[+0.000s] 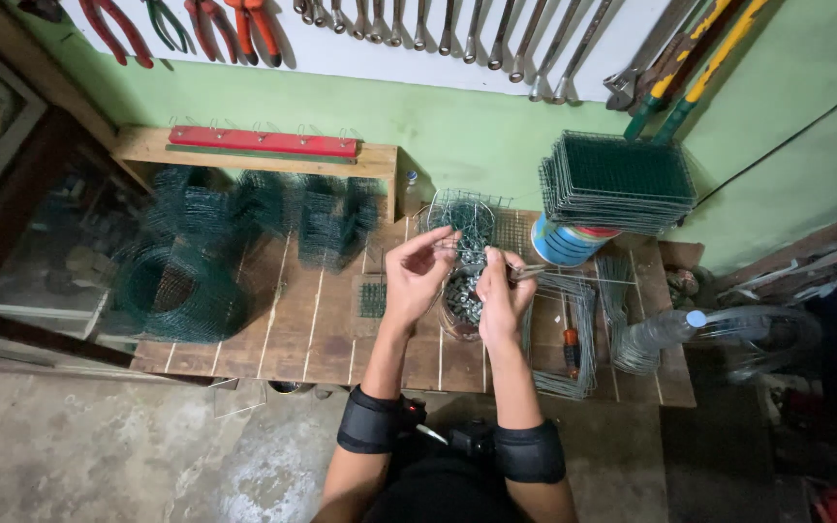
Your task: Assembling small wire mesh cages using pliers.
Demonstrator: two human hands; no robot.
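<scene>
Head cam, looks steeply down, workbench (341,339) near, wall beyond.

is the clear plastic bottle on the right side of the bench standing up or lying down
Lying down. The plastic bottle rests on its side on the wooden bench, its blue cap pointing right, beside loose wire pieces.

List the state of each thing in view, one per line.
left hand: raised, pinching a wire mesh piece
right hand: gripping pliers
mesh panels: stacked flat on a can
mesh roll: coiled, lying on the workbench
plastic bottle: capped, lying down
</scene>
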